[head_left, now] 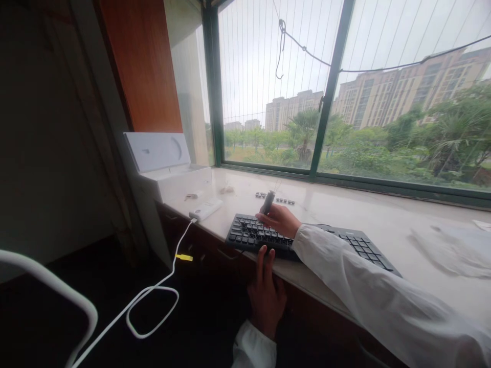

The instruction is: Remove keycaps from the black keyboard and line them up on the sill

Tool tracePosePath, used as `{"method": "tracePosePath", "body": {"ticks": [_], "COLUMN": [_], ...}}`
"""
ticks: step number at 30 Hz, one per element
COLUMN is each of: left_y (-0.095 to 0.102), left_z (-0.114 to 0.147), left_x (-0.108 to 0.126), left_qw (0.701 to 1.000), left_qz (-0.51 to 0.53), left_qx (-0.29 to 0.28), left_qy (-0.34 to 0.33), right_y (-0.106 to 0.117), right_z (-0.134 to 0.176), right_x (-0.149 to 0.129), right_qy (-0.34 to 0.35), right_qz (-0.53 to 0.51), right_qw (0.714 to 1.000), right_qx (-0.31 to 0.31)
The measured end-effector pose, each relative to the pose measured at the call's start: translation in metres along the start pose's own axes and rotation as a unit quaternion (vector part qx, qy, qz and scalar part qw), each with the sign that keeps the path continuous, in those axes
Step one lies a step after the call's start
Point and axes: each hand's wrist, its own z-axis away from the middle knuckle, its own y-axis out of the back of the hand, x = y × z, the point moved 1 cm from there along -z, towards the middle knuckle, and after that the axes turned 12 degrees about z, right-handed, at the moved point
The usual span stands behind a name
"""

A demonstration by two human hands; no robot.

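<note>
A black keyboard lies on the pale countertop, and several of its keycaps are off on the left part. My right hand is closed round a short dark tool and stays over the keys. Thin wires stick up from the tool's upper end; its lower end is hidden by my fingers. My left hand has its fingers stretched out, with the fingertips at the keyboard's front edge. Behind the keyboard, loose keycaps stand in short rows.
An open white box stands at the counter's left end. Near it lies a white device with a white cable hanging off the edge. Crumpled clear plastic is on the right. A window runs behind.
</note>
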Motion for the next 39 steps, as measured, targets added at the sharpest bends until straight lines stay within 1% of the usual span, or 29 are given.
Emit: {"method": "tracePosePath", "body": {"ticks": [4, 7, 14, 18, 22, 31, 39], "left_y": [0.0006, -0.0003, -0.0022, -0.0021, -0.0029, -0.0049, -0.0013], "left_z": [-0.0004, -0.0004, -0.0002, -0.0004, -0.0003, 0.001, -0.0002], "left_x": [0.0018, 0.0016, 0.0009, 0.001, 0.0005, -0.0014, 0.0007], "left_qw": [1.0, 1.0, 1.0, 1.0, 1.0, 1.0, 1.0], "left_qz": [0.009, 0.014, 0.022, 0.022, 0.022, 0.017, 0.018], "left_qx": [-0.005, -0.005, 0.005, 0.005, 0.006, 0.006, -0.002], "left_qy": [0.01, 0.011, 0.007, 0.011, 0.009, 0.005, 0.003], "right_y": [0.0, 0.0004, -0.0015, -0.0036, -0.0037, -0.0074, -0.0064], "right_z": [0.0001, 0.0005, 0.0008, 0.0018, 0.0032, 0.0027, 0.0016], "right_x": [0.0014, 0.0012, -0.0022, -0.0043, -0.0055, 0.0006, 0.0014], "right_qy": [0.013, 0.024, -0.012, -0.015, -0.011, 0.007, 0.008], "right_qz": [0.007, 0.04, 0.1, 0.133, 0.168, 0.175, 0.169], "right_qw": [1.0, 0.999, 0.995, 0.991, 0.986, 0.985, 0.986], "right_qx": [-0.01, -0.007, 0.007, 0.001, 0.008, 0.007, 0.002]}}
